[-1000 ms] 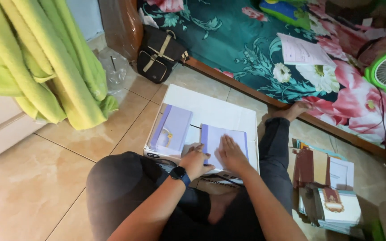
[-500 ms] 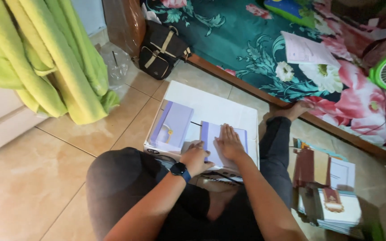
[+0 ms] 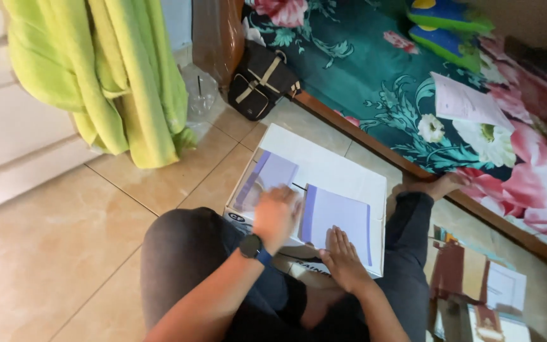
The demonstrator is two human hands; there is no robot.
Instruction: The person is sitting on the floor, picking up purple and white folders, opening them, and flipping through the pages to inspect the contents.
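Note:
A white cardboard box lies on the tiled floor between my legs. Two pale purple sheets rest on its top: the left sheet and the right sheet. My left hand, with a dark watch on the wrist, hovers blurred over the gap between the two sheets, fingers loosely spread. My right hand lies flat on the near edge of the right sheet, pressing it onto the box.
A green towel hangs at the left. A black bag leans by a floral-covered bed with a paper sheet on it. A stack of books and papers lies on the floor at right. A crumpled clear plastic bag sits near the towel.
My left hand has moved left and forward from the right sheet toward the gap between sheets. My right hand slid back to the near edge of the right sheet.

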